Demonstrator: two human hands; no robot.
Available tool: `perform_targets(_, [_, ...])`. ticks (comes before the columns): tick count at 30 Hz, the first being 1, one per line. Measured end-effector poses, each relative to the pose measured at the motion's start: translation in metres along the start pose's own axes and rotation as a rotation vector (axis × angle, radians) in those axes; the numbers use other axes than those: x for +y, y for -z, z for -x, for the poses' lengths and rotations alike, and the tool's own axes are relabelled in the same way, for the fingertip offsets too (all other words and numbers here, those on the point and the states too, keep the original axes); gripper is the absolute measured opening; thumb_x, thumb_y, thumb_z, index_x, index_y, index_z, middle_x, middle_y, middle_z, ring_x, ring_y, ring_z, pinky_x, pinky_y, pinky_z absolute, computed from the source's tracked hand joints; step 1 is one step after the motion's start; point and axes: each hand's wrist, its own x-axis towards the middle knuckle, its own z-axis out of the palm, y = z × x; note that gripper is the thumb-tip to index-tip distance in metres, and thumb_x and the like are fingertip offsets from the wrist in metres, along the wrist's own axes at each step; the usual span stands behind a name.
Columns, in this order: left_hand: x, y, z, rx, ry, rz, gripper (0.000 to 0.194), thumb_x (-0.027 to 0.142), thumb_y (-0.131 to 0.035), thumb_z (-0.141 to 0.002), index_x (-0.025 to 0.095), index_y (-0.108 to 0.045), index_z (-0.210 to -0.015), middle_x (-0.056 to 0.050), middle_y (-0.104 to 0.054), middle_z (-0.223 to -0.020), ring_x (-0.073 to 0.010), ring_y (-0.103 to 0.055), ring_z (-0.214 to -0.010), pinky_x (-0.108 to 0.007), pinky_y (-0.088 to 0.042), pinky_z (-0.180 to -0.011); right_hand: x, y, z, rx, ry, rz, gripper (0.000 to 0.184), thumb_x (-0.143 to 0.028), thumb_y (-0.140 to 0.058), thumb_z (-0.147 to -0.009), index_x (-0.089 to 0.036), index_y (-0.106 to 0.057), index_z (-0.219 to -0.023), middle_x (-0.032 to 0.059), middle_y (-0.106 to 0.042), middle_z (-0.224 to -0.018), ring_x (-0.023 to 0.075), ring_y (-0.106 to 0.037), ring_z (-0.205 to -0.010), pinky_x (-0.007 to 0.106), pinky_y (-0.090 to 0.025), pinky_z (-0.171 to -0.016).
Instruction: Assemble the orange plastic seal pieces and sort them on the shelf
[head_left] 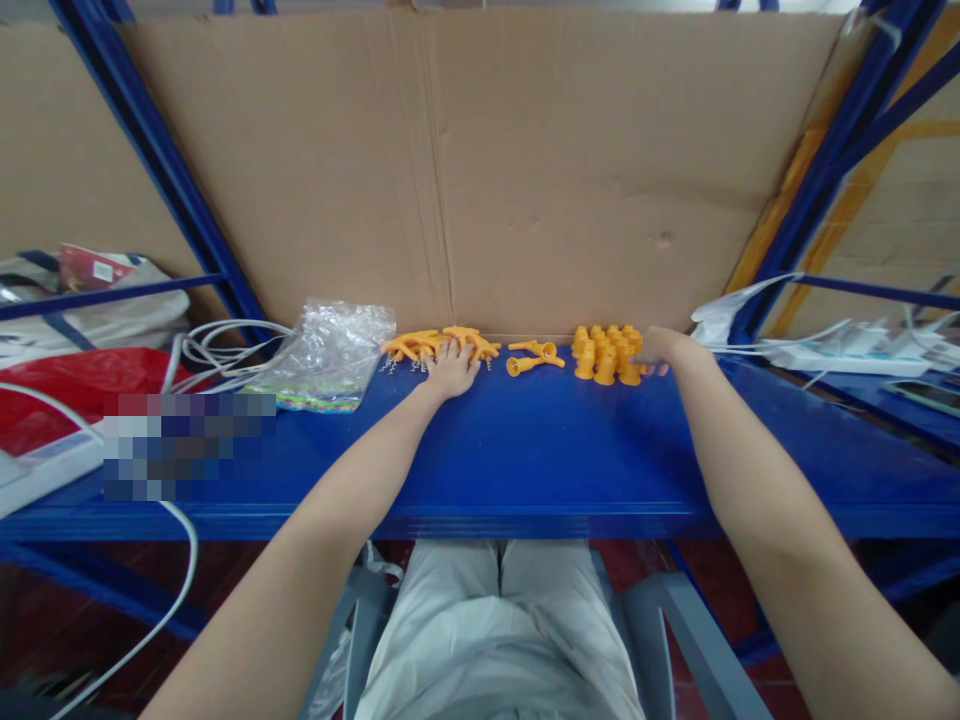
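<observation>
My left hand (451,370) lies at the far edge of the blue table (525,450), fingers spread onto a pile of orange plastic pieces with small metal screws (420,346). My right hand (664,350) rests beside a cluster of upright orange cone-shaped pieces (607,353), its fingers curled against the cluster's right side; what they grip, if anything, is hidden. Two loose orange pieces (532,357) lie between the two groups.
A crumpled clear plastic bag (330,355) lies left of the pile, with white cables (217,345) and a red bag (67,385) further left. A white power strip (847,350) sits at right. A cardboard sheet (480,170) backs the table, between blue rack posts.
</observation>
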Motion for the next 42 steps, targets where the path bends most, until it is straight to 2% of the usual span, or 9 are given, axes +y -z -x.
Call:
perform_targets(6, [0.004,0.005,0.003,0.048,0.05,0.033,0.064,0.047,-0.031,-0.105,0.024,-0.039,-0.164,-0.017,-0.028,-0.174,-0.0384,-0.014,-0.163,-0.069,-0.014,-0.127,-0.011,0.004,0.015,0.314,-0.099,0.04,0.032,-0.025,-0.063,-0.091,-0.014,-0.074,-0.119,0.0232,-0.076,-0.113,0.0346,-0.073,-0.111,0.049,-0.053,-0.096])
perform_targets(9, [0.007,0.007,0.005,0.113,0.086,0.041,0.061,0.044,-0.032,-0.105,0.021,-0.044,-0.161,-0.02,-0.032,-0.172,-0.0395,-0.019,-0.162,-0.069,-0.015,-0.126,-0.021,0.003,0.025,0.457,-0.097,0.014,0.034,-0.024,-0.055,-0.094,-0.011,-0.073,-0.119,0.0259,-0.074,-0.119,0.0357,-0.071,-0.117,0.05,-0.048,-0.101])
perform_targets(14, [0.016,0.009,0.011,0.277,0.021,0.049,0.056,0.036,-0.038,-0.104,0.019,-0.049,-0.156,-0.021,-0.038,-0.168,-0.0406,-0.027,-0.159,-0.07,-0.017,-0.126,-0.038,-0.003,0.029,0.646,0.072,-0.018,0.036,-0.024,-0.044,-0.096,-0.007,-0.075,-0.108,0.0275,-0.075,-0.107,0.0361,-0.071,-0.106,0.05,-0.042,-0.1])
perform_targets(18, [0.022,0.005,0.013,0.298,-0.105,0.013,0.056,0.033,-0.038,-0.103,0.018,-0.048,-0.156,-0.019,-0.034,-0.171,-0.0378,-0.024,-0.161,-0.067,-0.021,-0.127,-0.056,-0.019,0.026,0.723,0.314,-0.017,0.037,-0.022,-0.04,-0.099,-0.009,-0.074,-0.106,0.0248,-0.076,-0.107,0.0353,-0.07,-0.104,0.05,-0.043,-0.098])
perform_targets(23, [0.02,-0.001,0.012,0.128,-0.305,-0.08,0.054,0.035,-0.038,-0.104,0.027,-0.048,-0.157,-0.01,-0.033,-0.173,-0.0334,-0.026,-0.161,-0.067,-0.021,-0.127,-0.083,-0.061,0.022,0.59,0.771,-0.008,0.038,-0.03,-0.044,-0.102,-0.015,-0.068,-0.129,0.0199,-0.072,-0.13,0.0337,-0.065,-0.123,0.048,-0.05,-0.098])
perform_targets(26, [0.018,-0.003,0.009,-0.027,-0.335,-0.119,0.053,0.036,-0.037,-0.105,0.029,-0.053,-0.154,-0.007,-0.034,-0.173,-0.0354,-0.03,-0.159,-0.072,-0.016,-0.127,-0.097,-0.088,0.017,0.426,0.954,-0.056,0.049,-0.03,-0.048,-0.103,-0.02,-0.056,-0.15,0.016,-0.056,-0.156,0.0318,-0.053,-0.143,0.052,-0.051,-0.107])
perform_targets(30, [0.017,-0.002,0.007,-0.125,-0.331,-0.128,0.051,0.04,-0.035,-0.106,0.029,-0.062,-0.147,-0.005,-0.028,-0.175,-0.0365,-0.028,-0.16,-0.074,-0.013,-0.126,-0.105,-0.106,0.007,0.342,1.007,-0.161,0.05,-0.029,-0.048,-0.103,-0.02,-0.055,-0.151,0.0141,-0.049,-0.162,0.0284,-0.046,-0.151,0.053,-0.044,-0.119])
perform_targets(37, [0.014,-0.007,0.003,-0.084,-0.33,-0.106,0.05,0.042,-0.038,-0.105,0.029,-0.061,-0.147,-0.007,-0.031,-0.174,-0.0372,-0.03,-0.159,-0.075,-0.017,-0.124,-0.109,-0.111,0.003,0.288,0.945,-0.188,0.051,-0.032,-0.046,-0.104,-0.019,-0.055,-0.152,0.0186,-0.042,-0.166,0.0347,-0.039,-0.155,0.063,-0.042,-0.118])
perform_targets(42, [0.01,-0.012,0.001,-0.004,-0.384,-0.064,0.049,0.041,-0.044,-0.103,0.029,-0.061,-0.147,-0.01,-0.04,-0.17,-0.041,-0.032,-0.157,-0.077,-0.02,-0.122,-0.11,-0.113,0.001,0.398,1.048,-0.25,0.043,-0.023,-0.047,-0.101,-0.015,-0.063,-0.14,0.0207,-0.057,-0.152,0.032,-0.056,-0.141,0.055,-0.048,-0.117])
